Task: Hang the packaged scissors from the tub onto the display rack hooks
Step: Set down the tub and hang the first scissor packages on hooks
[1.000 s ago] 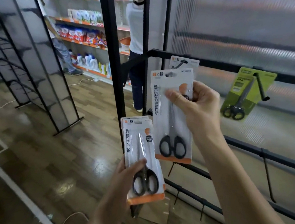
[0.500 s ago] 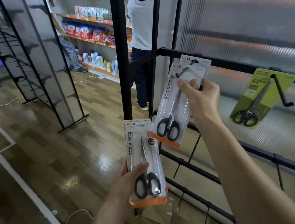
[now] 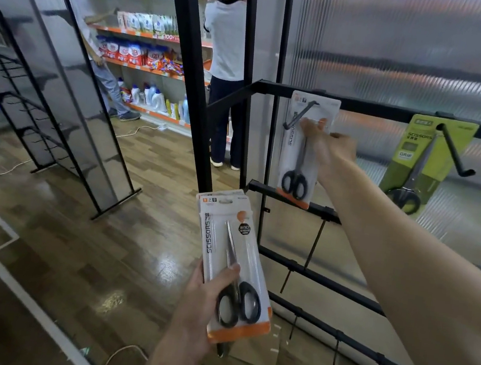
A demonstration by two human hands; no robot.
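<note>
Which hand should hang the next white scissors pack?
Right. The right hand is already up at the hook, fingers on the hung pack. The left hand sits low, gripping the spare pack, so hand it over.

The display rack (image 3: 364,105) at the upper right is matt black metal bar, its hooks (image 3: 300,117) thin black wire. Behind it stands a ribbed, translucent plastic wall panel (image 3: 416,46) with a soft sheen. The 2 white scissors packs (image 3: 231,260) look like glossy clear plastic over printed card. The floor (image 3: 79,247) at the lower left is wood-look plank, polished and reflective.
</note>
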